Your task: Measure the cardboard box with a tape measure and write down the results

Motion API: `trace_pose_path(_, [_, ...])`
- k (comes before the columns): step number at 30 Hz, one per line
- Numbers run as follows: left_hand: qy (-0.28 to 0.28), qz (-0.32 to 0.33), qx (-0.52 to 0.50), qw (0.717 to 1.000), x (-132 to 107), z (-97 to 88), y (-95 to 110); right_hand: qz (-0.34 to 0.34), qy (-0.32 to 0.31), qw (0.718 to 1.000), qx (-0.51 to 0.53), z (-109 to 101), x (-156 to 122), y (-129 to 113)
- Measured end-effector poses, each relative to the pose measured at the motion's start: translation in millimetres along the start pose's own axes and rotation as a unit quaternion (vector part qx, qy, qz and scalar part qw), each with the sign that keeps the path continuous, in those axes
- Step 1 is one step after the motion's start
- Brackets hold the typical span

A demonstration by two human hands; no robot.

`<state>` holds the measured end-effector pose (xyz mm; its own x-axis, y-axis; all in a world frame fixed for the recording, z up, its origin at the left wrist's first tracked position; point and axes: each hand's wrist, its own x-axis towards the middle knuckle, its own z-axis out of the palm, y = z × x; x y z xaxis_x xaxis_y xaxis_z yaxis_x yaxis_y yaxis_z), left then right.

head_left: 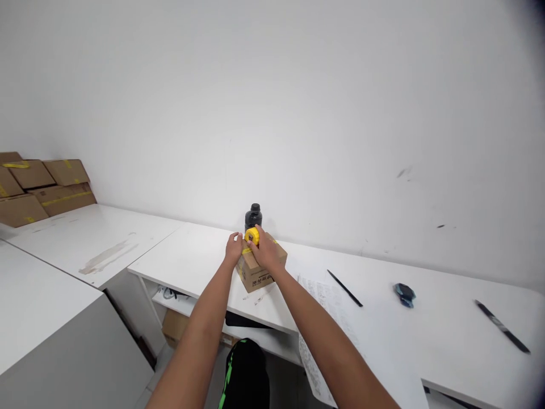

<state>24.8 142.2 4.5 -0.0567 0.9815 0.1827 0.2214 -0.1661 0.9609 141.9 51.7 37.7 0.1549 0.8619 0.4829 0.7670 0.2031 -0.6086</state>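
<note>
A small cardboard box [256,276] stands on the white table [196,258] near the wall. My left hand [234,247] rests on the box's left top edge, fingers curled against it. My right hand [266,251] lies over the top of the box and grips a yellow tape roll [251,236] at the box's far edge. Yellow tape shows on the box top between the hands. A black bottle [254,216] stands just behind the box.
On the table to the right lie a printed paper sheet [323,301], a black pen [344,288], a small dark blue object [404,294] and another black marker [502,326]. Taped cardboard boxes [38,190] are stacked at the far left. A box sits under the table [174,328].
</note>
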Motion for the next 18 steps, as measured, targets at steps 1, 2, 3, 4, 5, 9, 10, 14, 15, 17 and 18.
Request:
trace_pose_path(1, [-0.005,-0.001,0.000,1.000,-1.0,-1.6,0.9,0.016,0.004,0.999,0.032,-2.4,0.0,1.4])
trace_pose_path(2, [-0.009,-0.002,-0.001,1.000,-2.5,-4.5,1.8,0.037,0.005,0.997,0.067,-6.0,0.6,2.8])
trace_pose_path(3, [-0.012,-0.002,-0.002,1.000,-4.3,-9.0,2.4,0.058,0.009,0.993,0.100,-10.8,1.7,4.2])
trace_pose_path(4, [-0.012,-0.001,-0.003,1.000,-6.7,-15.3,2.6,0.075,0.018,0.989,0.130,-16.3,3.3,5.7])
trace_pose_path(5, [-0.010,0.001,-0.004,1.000,-9.6,-23.5,2.1,0.089,0.035,0.983,0.154,-22.0,5.3,7.3])
trace_pose_path(9, [0.006,0.000,0.020,1.000,-27.3,-66.9,-9.1,0.099,0.077,0.961,0.244,-34.1,12.4,12.1])
trace_pose_path(10, [0.011,-0.005,0.033,0.999,-33.3,-76.9,-13.5,0.098,0.059,0.957,0.268,-32.3,12.6,11.7])
trace_pose_path(14, [0.063,-0.043,0.091,0.993,-57.1,-100.7,-28.0,0.086,0.001,0.959,0.270,-12.2,0.8,-6.1])
trace_pose_path(15, [0.083,-0.054,0.100,0.990,-61.9,-103.2,-29.2,0.086,-0.001,0.966,0.245,-6.8,-5.1,-14.9])
trace_pose_path(17, [0.115,-0.070,0.108,0.985,-70.4,-106.8,-27.9,0.079,-0.013,0.980,0.185,2.4,-19.0,-36.1])
trace_pose_path(18, [0.125,-0.074,0.105,0.984,-75.0,-108.2,-25.5,0.068,-0.024,0.986,0.153,6.4,-26.5,-47.6])
